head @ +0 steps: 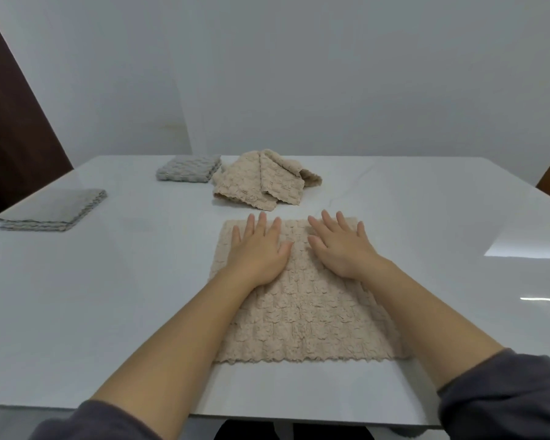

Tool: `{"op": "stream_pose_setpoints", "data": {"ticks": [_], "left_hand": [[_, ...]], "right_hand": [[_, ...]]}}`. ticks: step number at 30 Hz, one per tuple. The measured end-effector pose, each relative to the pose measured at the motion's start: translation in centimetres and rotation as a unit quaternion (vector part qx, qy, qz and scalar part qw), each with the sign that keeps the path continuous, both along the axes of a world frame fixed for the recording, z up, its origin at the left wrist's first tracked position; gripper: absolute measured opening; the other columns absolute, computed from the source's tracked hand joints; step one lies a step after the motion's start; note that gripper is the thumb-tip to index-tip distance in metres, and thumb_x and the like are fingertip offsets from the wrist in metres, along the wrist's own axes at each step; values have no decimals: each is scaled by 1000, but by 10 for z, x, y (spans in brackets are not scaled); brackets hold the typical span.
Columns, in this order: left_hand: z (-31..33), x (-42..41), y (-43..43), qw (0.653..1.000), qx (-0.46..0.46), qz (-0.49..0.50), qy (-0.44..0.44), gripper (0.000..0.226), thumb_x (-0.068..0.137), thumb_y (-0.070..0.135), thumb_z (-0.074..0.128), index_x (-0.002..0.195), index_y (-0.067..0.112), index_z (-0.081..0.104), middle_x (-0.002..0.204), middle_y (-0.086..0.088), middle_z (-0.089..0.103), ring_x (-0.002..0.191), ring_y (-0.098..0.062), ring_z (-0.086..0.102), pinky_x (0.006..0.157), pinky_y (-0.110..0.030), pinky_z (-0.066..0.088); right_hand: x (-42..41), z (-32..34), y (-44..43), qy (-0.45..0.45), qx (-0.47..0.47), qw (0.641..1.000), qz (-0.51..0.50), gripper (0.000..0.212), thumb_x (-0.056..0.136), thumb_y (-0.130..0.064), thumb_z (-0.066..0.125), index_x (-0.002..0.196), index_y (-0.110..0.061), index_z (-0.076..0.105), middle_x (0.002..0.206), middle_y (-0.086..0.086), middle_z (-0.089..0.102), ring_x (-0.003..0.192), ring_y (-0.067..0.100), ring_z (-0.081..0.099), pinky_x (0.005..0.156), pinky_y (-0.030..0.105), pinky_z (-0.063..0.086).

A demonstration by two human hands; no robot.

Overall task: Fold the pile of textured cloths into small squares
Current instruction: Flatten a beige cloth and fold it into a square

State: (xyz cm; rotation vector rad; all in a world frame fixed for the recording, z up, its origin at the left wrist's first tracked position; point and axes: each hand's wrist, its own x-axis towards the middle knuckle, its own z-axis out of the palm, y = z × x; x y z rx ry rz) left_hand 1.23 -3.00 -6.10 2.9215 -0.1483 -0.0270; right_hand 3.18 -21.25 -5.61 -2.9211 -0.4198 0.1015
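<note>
Beige cloth [302, 306] lies flat on the near middle of the white table [108, 296]. Left hand [258, 252] and right hand [340, 249] press its far half, fingers straight and spread. Beyond it sits a rumpled beige pile [261, 179]; a folded grey cloth [188, 168] lies just left of that pile, and a grey stack [54, 211] lies far left.

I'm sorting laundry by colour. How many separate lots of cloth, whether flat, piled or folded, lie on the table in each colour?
Beige: 2, the flat cloth in front and the loose pile behind it.
Grey: 2, the folded cloth at the far side and the folded stack at the left.
Total: 4. The number of cloths inside the pile cannot be told.
</note>
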Motion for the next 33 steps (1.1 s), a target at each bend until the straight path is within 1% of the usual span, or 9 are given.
{"op": "stream_pose_setpoints", "data": {"ticks": [4,8,16,18,22,25,28,31,33], "left_hand": [[-11,11,-4,999,26,1,21,60,100,49,14,155,29,1,162,-3,-11,149,-23,-13,117,-55,-9],[-15,15,7,1000,21,19,10,58,100,49,13,155,32,3,163,-1,-8,149,-20,-9,117,-54,-9],[-19,18,23,993,16,113,-9,63,100,47,15,155,19,5,163,-9,-5,149,-23,-7,119,-48,-6],[-19,17,23,993,16,117,-14,63,100,46,15,155,17,6,163,-9,-3,149,-23,-7,119,-48,-7],[-13,12,22,995,8,93,-48,61,101,42,17,155,17,6,162,-10,-3,149,-23,-8,119,-48,-8],[-9,7,17,997,-16,30,-75,60,101,42,19,156,22,5,163,-5,-6,149,-18,-12,119,-45,-11],[-13,2,11,999,-24,-23,-33,59,102,46,18,156,27,3,163,0,-9,148,-14,-14,119,-44,-10],[-17,2,11,1000,19,-7,-3,58,101,47,15,155,28,3,163,3,-8,149,-16,-9,120,-47,-7],[-17,1,16,999,31,18,4,59,101,47,13,155,27,1,163,2,-8,149,-18,-8,120,-48,-6]], "right_hand": [[6,-11,6,19,-19,1000,5,57,102,-50,12,156,-33,2,163,-6,-8,150,21,-11,118,53,-9],[9,-18,5,0,-11,1000,-20,59,101,-52,12,156,-33,5,164,-7,-6,150,21,-10,119,51,-8],[9,-23,4,-10,-12,994,-107,67,99,-55,11,156,-21,4,164,4,-7,150,27,-11,117,56,-9],[8,-21,3,-20,-8,995,-100,67,99,-53,12,156,-20,3,164,4,-6,150,27,-12,117,57,-11],[1,-14,4,-42,11,999,-16,60,102,-49,14,156,-27,0,163,-3,-9,149,22,-16,118,54,-12],[0,-17,8,-5,-12,1000,9,59,102,-52,12,156,-31,0,163,-5,-12,149,20,-16,118,53,-11],[1,-20,8,4,-19,1000,2,59,101,-54,11,156,-33,1,163,-7,-11,150,20,-13,119,53,-9],[1,-20,8,1,-19,1000,0,59,101,-54,11,156,-34,1,163,-7,-10,150,20,-12,119,52,-9],[1,-20,8,0,-17,1000,0,59,101,-55,11,156,-35,1,163,-7,-9,150,20,-12,119,52,-9]]}}
